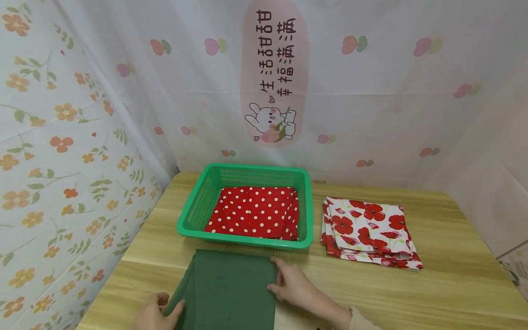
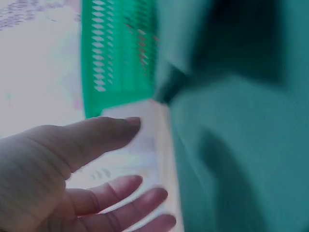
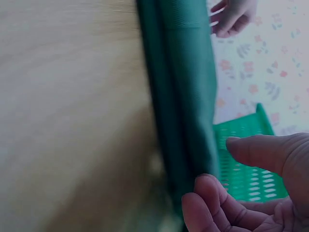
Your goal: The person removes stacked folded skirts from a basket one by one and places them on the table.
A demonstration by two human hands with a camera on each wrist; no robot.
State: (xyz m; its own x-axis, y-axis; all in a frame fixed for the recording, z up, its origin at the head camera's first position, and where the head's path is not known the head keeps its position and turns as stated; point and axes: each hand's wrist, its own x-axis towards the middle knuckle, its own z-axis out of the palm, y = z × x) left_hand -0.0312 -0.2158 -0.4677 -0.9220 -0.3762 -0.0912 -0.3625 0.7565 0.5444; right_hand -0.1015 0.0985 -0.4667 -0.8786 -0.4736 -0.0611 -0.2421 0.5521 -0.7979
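Note:
A folded dark green cloth (image 1: 231, 288) lies on the table in front of the basket, its left side showing loose layers. My left hand (image 1: 158, 314) is at the cloth's left edge; in the left wrist view its thumb and fingers are spread, with nothing between them. At the far right corner of the cloth, my right hand (image 1: 294, 286) touches the edge with its fingertips. The right wrist view shows that thumb apart from the fingers, which meet the green cloth (image 3: 186, 87). Whether any fingers reach under the fabric is hidden.
Behind the green cloth stands a green plastic basket (image 1: 245, 239) holding folded red polka-dot cloth (image 1: 255, 211). To its right lies a stack of folded white cloths with red poppies (image 1: 371, 231). Patterned curtains (image 1: 371, 91) hang at the back and left of the wooden table (image 1: 445, 256).

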